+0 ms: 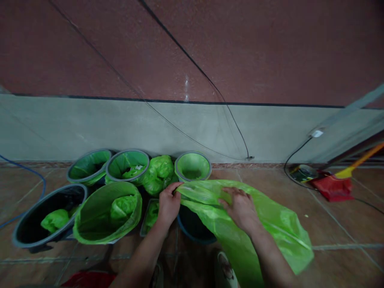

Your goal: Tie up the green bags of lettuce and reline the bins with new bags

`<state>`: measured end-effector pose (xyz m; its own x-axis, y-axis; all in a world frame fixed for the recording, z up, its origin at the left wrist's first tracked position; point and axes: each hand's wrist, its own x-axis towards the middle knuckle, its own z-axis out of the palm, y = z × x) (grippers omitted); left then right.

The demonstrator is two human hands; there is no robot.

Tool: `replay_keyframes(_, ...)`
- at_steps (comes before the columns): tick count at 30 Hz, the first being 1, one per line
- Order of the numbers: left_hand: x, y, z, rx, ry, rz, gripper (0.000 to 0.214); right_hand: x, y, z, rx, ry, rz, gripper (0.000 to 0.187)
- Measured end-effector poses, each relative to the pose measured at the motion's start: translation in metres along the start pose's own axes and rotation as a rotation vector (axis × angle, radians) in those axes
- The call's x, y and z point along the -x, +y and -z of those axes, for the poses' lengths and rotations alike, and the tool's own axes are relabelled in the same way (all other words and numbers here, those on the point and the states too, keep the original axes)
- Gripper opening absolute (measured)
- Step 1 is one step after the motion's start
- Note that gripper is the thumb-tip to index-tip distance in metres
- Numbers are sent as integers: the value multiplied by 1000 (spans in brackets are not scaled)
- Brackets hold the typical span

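My left hand (169,202) pinches the edge of a light green plastic bag (279,212), thumb and fingers closed on it. The bag stretches out to the right and hangs down toward my feet. My right hand (240,206) rests on the bag's upper side, thumb apart from the fingers. Beneath the bag is a dark bin (195,230), partly covered by it. Beyond my hands stands a round bin lined with green plastic (192,164). Just left of that sits a bulging green bag (160,172).
Several more bins stand at the left, among them a green-lined bin (90,216) and a wide dark bin (21,236). A red dustpan (333,188) lies at the right beside a black cable (286,160). A blue hose (42,180) runs along the far left floor.
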<state>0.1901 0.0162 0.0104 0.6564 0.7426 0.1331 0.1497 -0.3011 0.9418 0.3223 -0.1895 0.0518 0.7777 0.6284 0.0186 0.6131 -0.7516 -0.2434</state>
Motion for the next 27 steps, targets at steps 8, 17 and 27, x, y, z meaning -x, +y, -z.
replay_keyframes(8,-5,3,6,2,41,-6,39,6,-4,-6,-116,-289,41,30)
replay_keyframes(17,-8,7,12,-34,76,7,36,0,-9,-18,61,-280,-34,21)
replay_keyframes(27,-7,9,11,-33,47,0,30,1,-12,-20,-378,-172,30,30)
